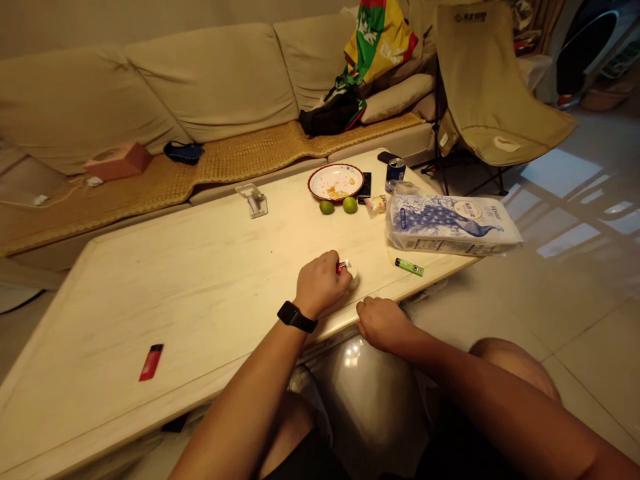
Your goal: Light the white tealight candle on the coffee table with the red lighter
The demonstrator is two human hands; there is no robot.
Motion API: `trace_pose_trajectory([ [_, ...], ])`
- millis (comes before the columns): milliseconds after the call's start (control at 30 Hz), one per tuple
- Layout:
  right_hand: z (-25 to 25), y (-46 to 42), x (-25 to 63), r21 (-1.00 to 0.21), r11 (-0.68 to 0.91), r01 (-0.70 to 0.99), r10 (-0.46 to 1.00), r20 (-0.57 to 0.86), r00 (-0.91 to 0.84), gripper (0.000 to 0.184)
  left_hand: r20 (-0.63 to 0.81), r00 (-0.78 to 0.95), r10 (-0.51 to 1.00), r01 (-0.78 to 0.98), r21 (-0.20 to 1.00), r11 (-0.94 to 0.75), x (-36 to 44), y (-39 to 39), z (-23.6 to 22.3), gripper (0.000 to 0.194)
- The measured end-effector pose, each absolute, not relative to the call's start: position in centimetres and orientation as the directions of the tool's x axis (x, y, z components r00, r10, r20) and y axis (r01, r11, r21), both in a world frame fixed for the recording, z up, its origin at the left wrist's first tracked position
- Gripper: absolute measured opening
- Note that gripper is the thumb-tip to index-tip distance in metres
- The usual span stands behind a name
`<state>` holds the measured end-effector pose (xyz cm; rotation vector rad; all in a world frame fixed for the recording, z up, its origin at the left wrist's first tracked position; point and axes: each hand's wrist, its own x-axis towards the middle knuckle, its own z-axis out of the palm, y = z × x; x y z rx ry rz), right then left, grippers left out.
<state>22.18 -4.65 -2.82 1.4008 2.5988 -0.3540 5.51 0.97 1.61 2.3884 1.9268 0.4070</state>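
Note:
My left hand, with a black watch on its wrist, is closed around a lighter whose red body and metal top show at the fingers. Right beside its fingertips stands a small whitish round object, partly hidden by the hand. At the table's front edge, my right hand is curled closed; what its fingers hold, if anything, is hidden. A green lighter lies beyond the right hand. Another red lighter rests on the left part of the table.
A wrapped tissue pack occupies the table's right end. Behind it stand a blue can and a red-rimmed plate with two green limes before it. A whitish stand is farther left. A sofa and folding chair lie behind.

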Motion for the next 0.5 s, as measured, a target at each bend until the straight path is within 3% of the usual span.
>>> trace_pose_trajectory([
  [500,-2.71,-4.58,22.15,-0.139,0.520,0.843,0.801,-0.263,-0.538,0.028,0.154,0.201,0.967,0.959,0.169,-0.227,5.50,0.92,1.68,0.018],
])
